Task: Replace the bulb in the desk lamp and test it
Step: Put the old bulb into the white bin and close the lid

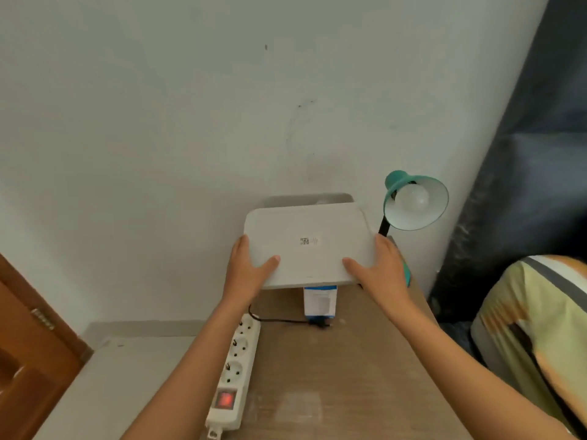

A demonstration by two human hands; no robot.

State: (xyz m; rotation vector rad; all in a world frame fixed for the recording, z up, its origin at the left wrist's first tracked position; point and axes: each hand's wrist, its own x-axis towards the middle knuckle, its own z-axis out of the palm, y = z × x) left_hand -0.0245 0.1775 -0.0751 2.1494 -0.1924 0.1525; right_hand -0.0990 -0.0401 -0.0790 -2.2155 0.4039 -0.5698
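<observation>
1. A white wall [158, 122] is filling the upper part of the view, with a dark curtain [524, 185] hanging along its right side.
2. A wooden desk [365, 376] is taking up the lower middle, and a brown wooden door [28, 344] is showing at the lower left.
3. A yellow patterned cushion [533, 312] is sitting at the right edge, beside the desk.
4. A white plastic lid [308, 242], flat with rounded corners and bearing a small code label in its middle, is being held tilted above the far end of the desk; behind it the rim of a white box [305, 198] is peeking out against the wall.
5. The left hand [247, 268] is grasping the lid's left edge, thumb lying on top.
6. The right hand [378, 265] is grasping the lid's right edge in the same way, thumb on top.
7. A teal desk lamp [413, 201] is standing just right of the lid, its shade facing the camera on a black neck.
8. A white power strip [235, 366] is lying along the desk's left edge, its red switch glowing.
9. A white bulb [413, 196] is sitting in the lamp's shade, unlit.
10. A small blue-and-white carton [319, 303] is standing on the desk below the lid.
11. A black plug [320, 323] with its cord is lying loose on the desk just in front of the carton, near the strip.
</observation>
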